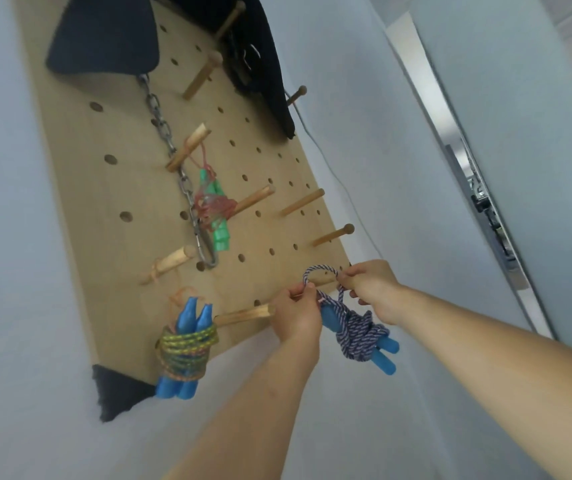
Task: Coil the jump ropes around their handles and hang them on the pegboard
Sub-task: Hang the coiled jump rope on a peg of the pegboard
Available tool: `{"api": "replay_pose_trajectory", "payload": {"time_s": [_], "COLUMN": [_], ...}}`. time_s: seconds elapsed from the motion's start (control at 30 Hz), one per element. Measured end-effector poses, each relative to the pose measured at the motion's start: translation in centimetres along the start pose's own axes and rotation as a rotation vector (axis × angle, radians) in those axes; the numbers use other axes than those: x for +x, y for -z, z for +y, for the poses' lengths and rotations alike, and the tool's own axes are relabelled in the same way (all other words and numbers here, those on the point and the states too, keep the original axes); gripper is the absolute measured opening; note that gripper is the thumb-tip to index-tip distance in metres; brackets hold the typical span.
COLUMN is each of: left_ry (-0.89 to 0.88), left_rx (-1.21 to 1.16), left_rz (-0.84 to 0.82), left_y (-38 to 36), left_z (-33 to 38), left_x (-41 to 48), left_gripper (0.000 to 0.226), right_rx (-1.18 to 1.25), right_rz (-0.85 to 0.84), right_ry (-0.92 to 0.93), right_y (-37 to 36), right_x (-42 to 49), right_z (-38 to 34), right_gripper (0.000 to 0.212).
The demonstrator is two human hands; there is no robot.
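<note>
A wooden pegboard [132, 188] hangs on the wall, seen tilted. A purple-and-white jump rope [357, 329] is coiled around its blue handles and hangs below my hands. Its loop [319, 271] arches over a short wooden peg [326, 281] near the board's lower right corner. My left hand [296, 317] pinches the loop's left side. My right hand [372, 289] grips the loop's right side at the peg's tip. A yellow-green rope coiled on blue handles [187, 348] hangs at lower left. A red rope on green handles [215, 209] hangs mid-board.
Several wooden pegs stick out of the board, one [244, 315] just left of my left hand. A metal chain with a carabiner [187, 192] hangs down the middle. Dark fabric items [104, 36] hang at the top and one at the bottom left corner [118, 393]. A door edge [485, 202] stands to the right.
</note>
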State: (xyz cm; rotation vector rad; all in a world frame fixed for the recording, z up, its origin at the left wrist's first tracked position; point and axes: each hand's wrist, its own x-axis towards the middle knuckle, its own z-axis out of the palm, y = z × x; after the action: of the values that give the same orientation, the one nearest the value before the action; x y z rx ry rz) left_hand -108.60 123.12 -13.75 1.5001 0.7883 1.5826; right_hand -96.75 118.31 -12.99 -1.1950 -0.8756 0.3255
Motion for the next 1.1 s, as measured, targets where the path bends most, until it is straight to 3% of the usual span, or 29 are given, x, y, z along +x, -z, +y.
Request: {"api": "replay_pose_trajectory", "payload": {"time_s": [0.17,0.3,0.43,0.57,0.7,0.83,0.97,1.1], "left_ry": [0.062,0.11,0.017,-0.166,-0.119,-0.068,0.013,-0.013], "left_rx": [0.065,0.019,0.085,0.166,0.206,0.268,0.295,0.508], "left_rz": [0.042,-0.045,-0.12,-0.136,-0.434,-0.676,-0.837,-1.085], "left_y": [0.1,0.5,1.5,3.5,5.2,6.1,5.9,4.5], "left_z": [-1.4,-2.2,-2.1,-2.2,-4.2,-7.9,-13.2,-20.8], "left_x": [0.8,0.3,-1.7,-5.9,-10.1,-14.4,-20.0,-25.8], "left_gripper": [0.007,0.014,0.005,0.029,0.017,0.013,0.014,0.016], "right_rx": [-0.05,-0.087,-0.115,-0.206,-0.253,-0.265,-0.492,-0.717], "right_rz": [-0.06,-0.107,-0.145,-0.155,-0.157,-0.221,-0.297,-0.419], "right_ry": [0.009,0.034,0.074,0.14,0.146,-0.033,-0.077,-0.175], "right_y": [-0.3,-0.6,-0.5,2.4,7.6,13.5,18.7,22.5], "right_x": [0.0,-0.6,-1.6,-2.9,-6.6,-12.3,-19.2,-25.0], "right_z": [1.0,1.9,1.8,2.4,4.7,9.4,15.9,23.4], "right_gripper": [0.005,0.01,0.009,0.01,0.008,0.008,0.013,0.01]}}
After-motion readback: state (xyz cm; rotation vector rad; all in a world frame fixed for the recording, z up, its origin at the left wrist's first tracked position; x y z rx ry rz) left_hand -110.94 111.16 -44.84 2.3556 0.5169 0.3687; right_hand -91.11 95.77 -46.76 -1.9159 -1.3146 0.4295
